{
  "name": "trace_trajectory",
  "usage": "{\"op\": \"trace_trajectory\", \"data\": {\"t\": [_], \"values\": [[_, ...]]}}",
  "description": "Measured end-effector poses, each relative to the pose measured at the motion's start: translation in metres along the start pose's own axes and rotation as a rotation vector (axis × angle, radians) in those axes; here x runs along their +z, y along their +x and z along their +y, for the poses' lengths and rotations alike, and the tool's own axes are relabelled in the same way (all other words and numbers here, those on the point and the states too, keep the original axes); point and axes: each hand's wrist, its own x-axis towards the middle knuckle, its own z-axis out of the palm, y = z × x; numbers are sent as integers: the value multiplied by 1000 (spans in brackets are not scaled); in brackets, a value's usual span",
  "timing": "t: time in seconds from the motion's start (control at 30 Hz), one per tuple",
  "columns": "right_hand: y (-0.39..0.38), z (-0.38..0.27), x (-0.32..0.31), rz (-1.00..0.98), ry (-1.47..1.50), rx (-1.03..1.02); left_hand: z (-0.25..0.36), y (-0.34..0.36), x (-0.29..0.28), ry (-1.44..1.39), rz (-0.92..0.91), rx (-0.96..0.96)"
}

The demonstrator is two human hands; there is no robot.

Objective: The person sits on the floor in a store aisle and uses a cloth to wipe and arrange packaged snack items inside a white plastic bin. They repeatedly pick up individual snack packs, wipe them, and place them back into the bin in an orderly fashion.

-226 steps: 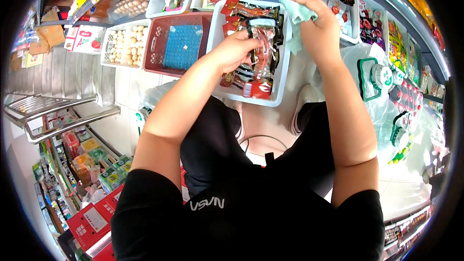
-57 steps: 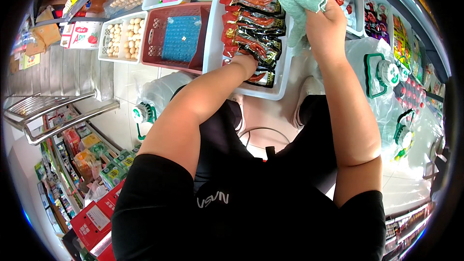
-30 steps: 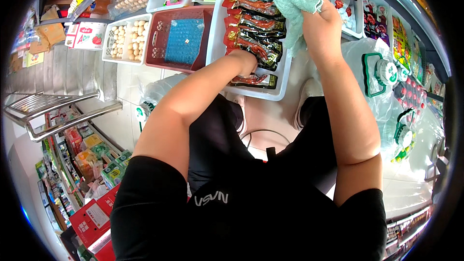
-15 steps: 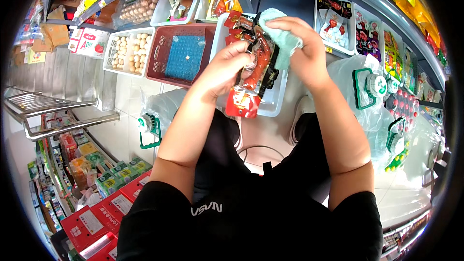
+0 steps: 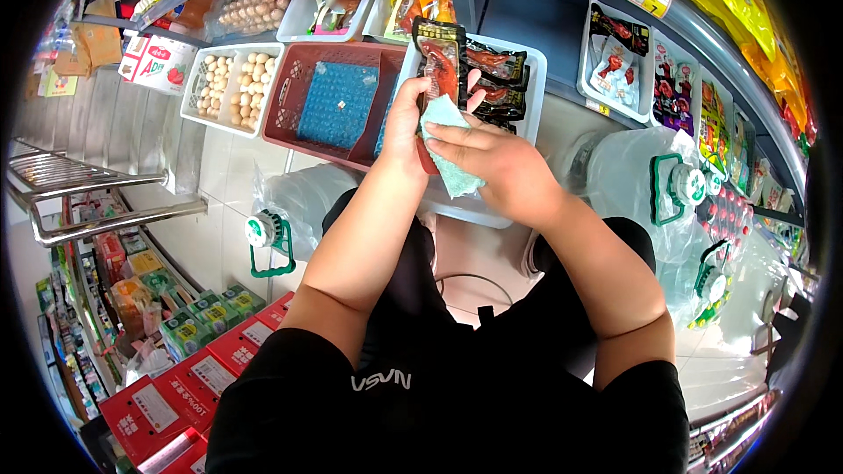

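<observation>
My left hand [image 5: 407, 119] is closed round a vacuum-packed meat snack [image 5: 443, 60] with a black and red wrapper, held upright over a white plastic tray [image 5: 535, 92]. With my right hand [image 5: 509, 162] I grip a pale green cloth [image 5: 450, 151], its fingers pressing the cloth against the lower part of the snack pack. That lower part is mostly hidden by the cloth and fingers. Behind my hands, several similar black-wrapped packs [image 5: 499, 79] lie in the tray.
Left of the tray stands a maroon basket [image 5: 285, 105] with blue bubbled lining, then a white tray of eggs [image 5: 189, 92]. Large water bottles [image 5: 628, 167] stand at the right, another [image 5: 303, 202] at the left. Grey shelving [image 5: 527, 22] runs along the back, above floor level.
The pack has turned from slanting, red end toward me, to upright with its dark end away. My right hand and the cloth have come down from its far end onto its near end.
</observation>
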Motion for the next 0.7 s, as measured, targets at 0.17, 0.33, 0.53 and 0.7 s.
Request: {"op": "trace_trajectory", "data": {"t": [0.17, 0.33, 0.53, 0.7], "values": [[5, 16, -7, 42, -134, -33, -10, 9, -1, -61, -289, 107], [19, 33, -24, 145, -304, -23, -13, 1, 8, -29, -269, 20], [20, 45, -26, 238, -420, -24, -3, -5, 4, 198, -230, -28], [20, 47, -27, 339, -473, 31, -6, -9, 4, 139, -320, -35]]}}
